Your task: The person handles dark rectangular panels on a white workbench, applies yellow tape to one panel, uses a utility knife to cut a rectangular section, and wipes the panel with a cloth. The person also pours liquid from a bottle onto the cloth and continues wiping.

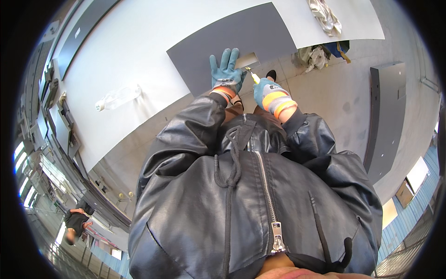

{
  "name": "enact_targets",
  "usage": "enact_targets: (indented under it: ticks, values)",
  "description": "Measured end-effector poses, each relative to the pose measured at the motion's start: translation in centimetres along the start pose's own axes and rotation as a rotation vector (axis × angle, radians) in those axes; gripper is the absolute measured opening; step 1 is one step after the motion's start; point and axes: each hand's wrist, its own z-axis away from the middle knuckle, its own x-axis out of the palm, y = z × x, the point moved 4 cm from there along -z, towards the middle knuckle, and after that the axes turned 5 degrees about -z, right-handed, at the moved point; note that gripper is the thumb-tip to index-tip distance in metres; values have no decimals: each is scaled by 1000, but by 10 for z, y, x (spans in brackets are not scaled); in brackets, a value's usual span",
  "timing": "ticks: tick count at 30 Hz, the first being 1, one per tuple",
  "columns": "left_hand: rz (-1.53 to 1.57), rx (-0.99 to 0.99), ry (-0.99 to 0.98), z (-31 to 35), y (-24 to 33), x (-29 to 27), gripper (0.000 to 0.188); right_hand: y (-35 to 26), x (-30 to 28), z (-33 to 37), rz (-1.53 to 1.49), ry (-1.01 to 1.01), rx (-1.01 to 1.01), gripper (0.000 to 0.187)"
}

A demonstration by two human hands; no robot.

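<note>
Dark grey flat rectangular panel (pixel 260 32) with a small pale rectangular patch near its closest edge lies ahead of you, beyond your shiny black zip-front jacket (pixel 200 186). Your left hand (pixel 226 76), in a teal-coated work glove with an orange cuff, rests on the panel with its upper fingers spread wide; whether its thumb side pinches anything, you cannot tell. Your right hand (pixel 270 92), gloved alike, is closed around a slim yellow-handled tool (pixel 255 78), whose narrow tip points at the panel's near edge, beside your left thumb. Under the panel is a broad white tabletop (pixel 139 56). On it, to your left, a clear plastic bottle (pixel 118 97) with a white cap lies on its side. To your right, a long dark grey panel (pixel 388 107) stands apart from the table. Farther ahead, a crumpled silvery wrapping (pixel 327 18) lies on the tabletop, right of the panel.
</note>
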Motion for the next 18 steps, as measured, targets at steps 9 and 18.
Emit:
enact_targets:
  ticks: [9, 18]
  values:
    - [-24, 15, -42, -2, 4, -9, 27, 14, -48, 3, -137, -279, 29, 25]
    - [-48, 9, -142, -2, 4, -14, 29, 19, -57, -15, 8, -419, -50, 22]
